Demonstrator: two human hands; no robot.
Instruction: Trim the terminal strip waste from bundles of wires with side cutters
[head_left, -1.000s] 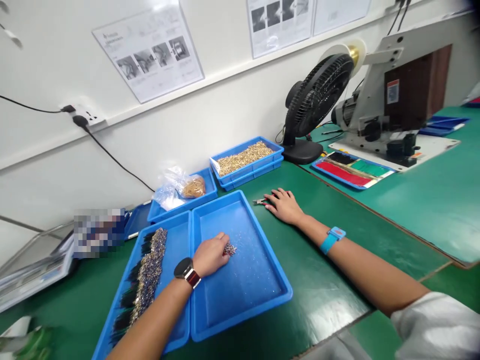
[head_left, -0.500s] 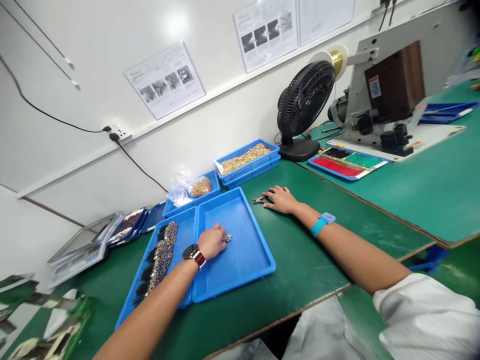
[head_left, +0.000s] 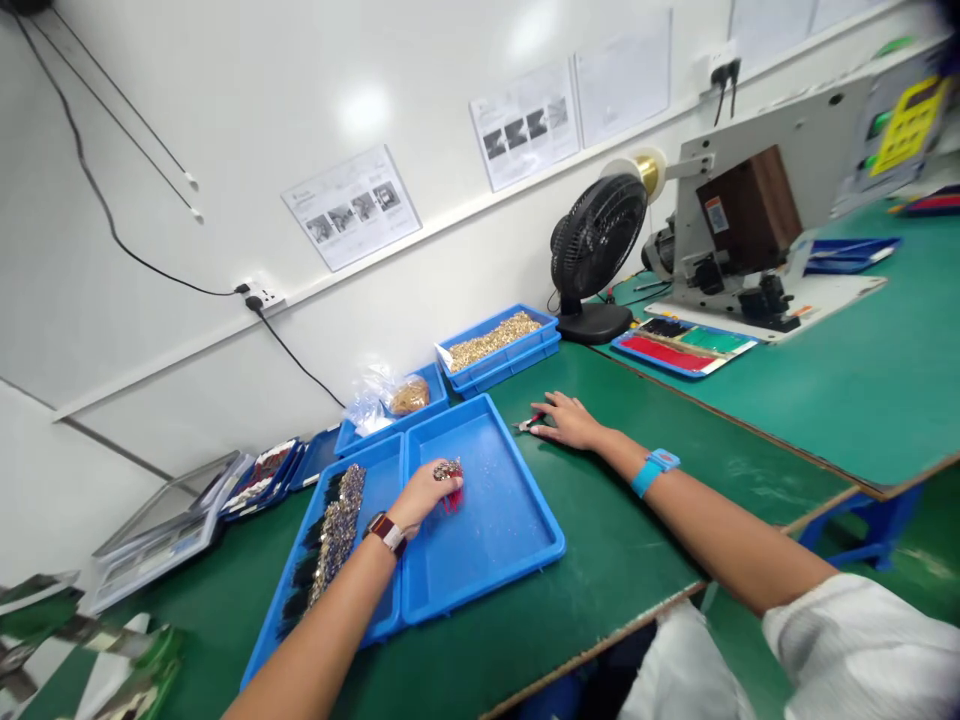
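My left hand, wearing a wristwatch, is closed on a bunch of small red tufts with shiny metal heads. It is over the left part of a shallow blue tray. In the adjoining blue tray lies a long row of black tufts with shiny metal heads. My right hand, with a light-blue wristband, is low on the green table beside the tray. Small red-handled pliers are loosely between its thumb and fingers, jaws pointing left.
Behind the trays are a blue tray with plastic bags and stacked trays of gold-coloured parts. A black fan stands near a grey machine. A tray of red, black and green pieces lies at right.
My left hand has lifted and turned, and red tufts now show below the metal heads. My right hand stays at the pliers, with more of a red handle visible. The view has shifted.
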